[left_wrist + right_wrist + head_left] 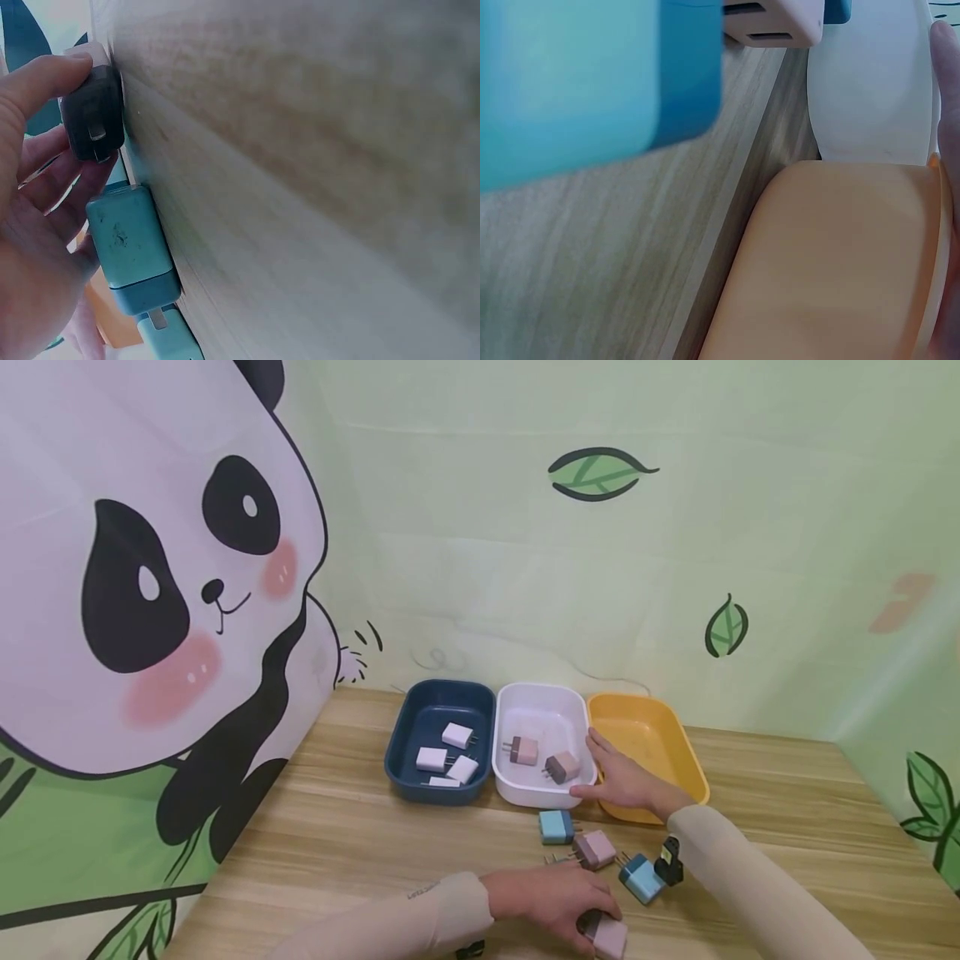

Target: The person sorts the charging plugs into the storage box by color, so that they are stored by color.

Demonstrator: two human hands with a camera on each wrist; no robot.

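Near the front edge of the head view my left hand (pixel 551 897) pinches a pink wall charger (pixel 609 937) with a darker prong end. In the left wrist view the thumb lies on that charger (pixel 94 112), and its prong end faces the camera. My right hand (pixel 626 777) rests with extended fingers on the adjoining rims of the white bin (pixel 517 793) and the yellow bin (pixel 693 768). Between the hands lie a pink charger (pixel 595 850), a blue charger (pixel 557 827) and another blue charger (pixel 642 878). Metal prongs beside the left hand belong to a partly hidden plug.
Inside the white bin sit two pink chargers (pixel 523 750). The navy bin (pixel 397 777) to its left holds several white chargers (pixel 457 735). All three bins stand side by side on the wooden table (pixel 330 827), before a printed cloth backdrop (pixel 465 527).
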